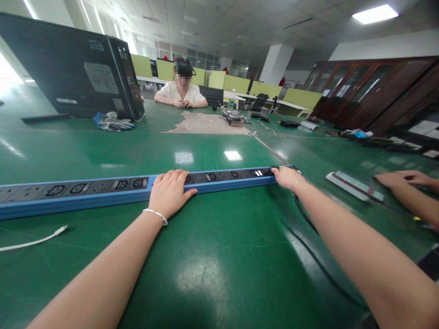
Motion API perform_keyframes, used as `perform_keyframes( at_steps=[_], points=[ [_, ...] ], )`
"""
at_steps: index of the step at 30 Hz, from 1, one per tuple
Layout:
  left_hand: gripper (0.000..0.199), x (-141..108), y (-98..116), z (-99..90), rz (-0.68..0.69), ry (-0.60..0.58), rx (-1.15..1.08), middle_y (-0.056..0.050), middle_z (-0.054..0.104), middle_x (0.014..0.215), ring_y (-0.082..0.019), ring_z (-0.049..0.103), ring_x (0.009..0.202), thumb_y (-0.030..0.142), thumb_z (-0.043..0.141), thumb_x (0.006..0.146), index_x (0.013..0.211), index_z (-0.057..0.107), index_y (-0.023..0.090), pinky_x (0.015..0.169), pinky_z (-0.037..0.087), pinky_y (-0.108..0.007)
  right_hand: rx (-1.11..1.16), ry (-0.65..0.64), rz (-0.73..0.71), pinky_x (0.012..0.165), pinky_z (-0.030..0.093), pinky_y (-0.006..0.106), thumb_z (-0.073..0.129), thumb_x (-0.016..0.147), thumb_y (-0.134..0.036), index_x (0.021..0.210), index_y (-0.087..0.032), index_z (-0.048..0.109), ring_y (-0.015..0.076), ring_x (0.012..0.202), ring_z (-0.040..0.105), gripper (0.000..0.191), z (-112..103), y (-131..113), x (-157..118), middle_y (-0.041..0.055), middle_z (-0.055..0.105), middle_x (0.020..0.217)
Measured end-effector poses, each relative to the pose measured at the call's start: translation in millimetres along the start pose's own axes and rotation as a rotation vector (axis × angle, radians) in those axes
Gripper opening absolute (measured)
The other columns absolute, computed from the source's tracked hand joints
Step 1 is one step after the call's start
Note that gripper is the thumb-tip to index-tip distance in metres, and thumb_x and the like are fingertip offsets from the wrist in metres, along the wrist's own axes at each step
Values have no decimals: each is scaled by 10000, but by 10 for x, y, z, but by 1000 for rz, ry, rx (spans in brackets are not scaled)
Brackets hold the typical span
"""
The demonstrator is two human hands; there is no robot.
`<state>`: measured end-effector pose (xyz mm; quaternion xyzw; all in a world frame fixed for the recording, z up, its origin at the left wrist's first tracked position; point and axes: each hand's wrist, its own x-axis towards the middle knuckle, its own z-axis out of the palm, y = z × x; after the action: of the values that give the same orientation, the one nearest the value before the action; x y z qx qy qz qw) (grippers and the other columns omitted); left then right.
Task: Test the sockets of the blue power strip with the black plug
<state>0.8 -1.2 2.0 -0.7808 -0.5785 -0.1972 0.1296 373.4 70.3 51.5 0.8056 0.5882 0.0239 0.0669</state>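
Power strip (pixel 233 183), one: on bench (pixel 219 237), ten to one o'clock. Left hand (pixel 168 194), eleven: clamped over it. Right hand (pixel 288 177), one: clamped near its end. We judge: steadying; next needs even grip.

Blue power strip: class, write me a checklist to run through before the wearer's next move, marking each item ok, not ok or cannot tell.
1. Left hand touching the blue power strip: ok, laid across it.
2. Right hand near the strip's right end: ok.
3. Whole strip in view: not ok, its left end runs out of the picture.
4. Black cable fully traceable: not ok, the right forearm hides part of it.
5. White cable apart from the strip: ok.
6. Right end flat on the green table: cannot tell.
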Motion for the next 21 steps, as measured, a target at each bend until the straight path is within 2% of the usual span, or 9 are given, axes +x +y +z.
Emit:
perform_keyframes(
  at_steps=[4,9,11,17,21],
  points=[
    [503,-3,-2,6,-1,4,-19,-116,599,1212,-284,512,1138,517,488,826,1214,508,197,933,359,-423,15,10,-1,890,424,297,274,944,-459,1100,-69,625,244,1053,602,547,-12,2,-8,220,638,1110],
    [503,-1,1,9,-10,0,-20,-113,597,1219,-282,509,1146,517,494,824,1221,505,209,940,354,-417,-34,-183,-25,774,473,288,279,947,-445,1031,-31,654,250,922,655,565,-197,-61,68,213,681,946],
    [505,0,2,11,-10,-1,-11,-109,599,1217,-279,513,1139,521,496,824,1218,505,205,937,357,-414,-42,-221,-18,741,482,293,266,950,-445,1023,-20,657,255,866,668,581,-225,-74,83,210,686,881],
    [506,-2,-1,17,0,7,0,-107,603,1208,-276,517,1129,524,502,823,1209,506,197,927,361,-411,-65,-89,-70,832,455,284,333,942,-441,1059,-48,649,245,989,633,518,-134,-33,94,200,674,988],
    [501,0,0,8,1,4,-2,-106,603,1208,-276,516,1130,523,499,824,1210,509,204,926,360,-411,12,-115,-76,735,487,310,355,918,-491,947,-51,682,266,830,669,549,-162,-8,135,177,685,782]
  ],
)
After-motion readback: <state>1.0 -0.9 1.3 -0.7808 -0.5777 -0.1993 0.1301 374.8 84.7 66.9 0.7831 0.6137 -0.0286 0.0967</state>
